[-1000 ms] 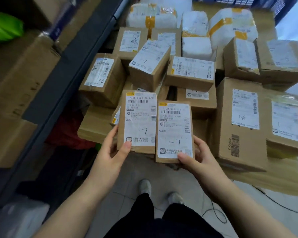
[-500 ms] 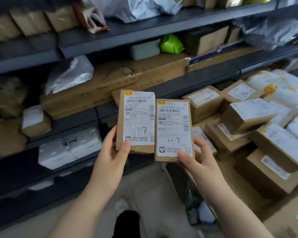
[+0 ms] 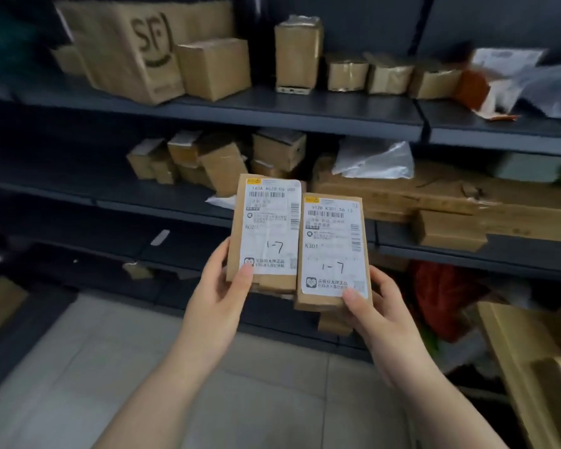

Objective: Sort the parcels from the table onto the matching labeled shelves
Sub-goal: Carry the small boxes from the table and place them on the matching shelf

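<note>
I hold two small brown parcels side by side in front of the dark shelving. My left hand grips the left parcel at its lower edge, thumb on the white label marked "1-7". My right hand grips the right parcel, also hand-marked "1-7", thumb on its lower corner. Both labels face me. The parcels touch along their inner edges, the right one a little lower.
The upper shelf carries an SF paper bag and several cardboard boxes. The middle shelf holds small boxes, a long flat carton and a plastic mailer. A red bag sits low right beside the table corner. Tiled floor lies below.
My view has swung left from the parcel table to face the shelves squarely. Both hands keep the same two parcels, held in the same way.
</note>
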Demonstrator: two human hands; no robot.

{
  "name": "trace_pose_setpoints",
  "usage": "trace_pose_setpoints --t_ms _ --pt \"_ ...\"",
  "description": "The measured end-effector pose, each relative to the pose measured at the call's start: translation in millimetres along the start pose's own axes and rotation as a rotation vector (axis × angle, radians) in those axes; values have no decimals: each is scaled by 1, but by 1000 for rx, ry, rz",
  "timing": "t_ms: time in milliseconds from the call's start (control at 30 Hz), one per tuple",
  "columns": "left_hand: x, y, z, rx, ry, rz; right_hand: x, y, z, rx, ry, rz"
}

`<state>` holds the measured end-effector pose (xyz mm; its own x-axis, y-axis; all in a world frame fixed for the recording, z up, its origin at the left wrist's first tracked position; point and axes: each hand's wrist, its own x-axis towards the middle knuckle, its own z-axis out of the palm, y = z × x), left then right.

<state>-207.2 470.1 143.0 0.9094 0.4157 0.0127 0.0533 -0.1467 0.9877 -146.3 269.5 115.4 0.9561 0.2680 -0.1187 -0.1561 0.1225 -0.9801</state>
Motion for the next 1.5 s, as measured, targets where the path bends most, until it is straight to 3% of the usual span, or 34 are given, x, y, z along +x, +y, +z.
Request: trace_pose_setpoints --t_ms 200,467,700,933,1233,1500 --pt "0 -16 -160 -1 215 32 25 18 168 -39 -255 32" --pt "-48 -56 -332 55 641 -124 24 62 360 -80 -637 109" --pt "-73 -86 -411 -12 925 -195 30 86 481 -131 -902 157" --pt "-42 -105 -504 -42 1141 -221 63 101 613 -139 -1097 160" --pt "21 -124 -618 -92 1323 -290 116 118 771 -189 -1247 209" --pt "-9 -167 -669 -240 1516 -418 83 161 849 -359 -1375 281"
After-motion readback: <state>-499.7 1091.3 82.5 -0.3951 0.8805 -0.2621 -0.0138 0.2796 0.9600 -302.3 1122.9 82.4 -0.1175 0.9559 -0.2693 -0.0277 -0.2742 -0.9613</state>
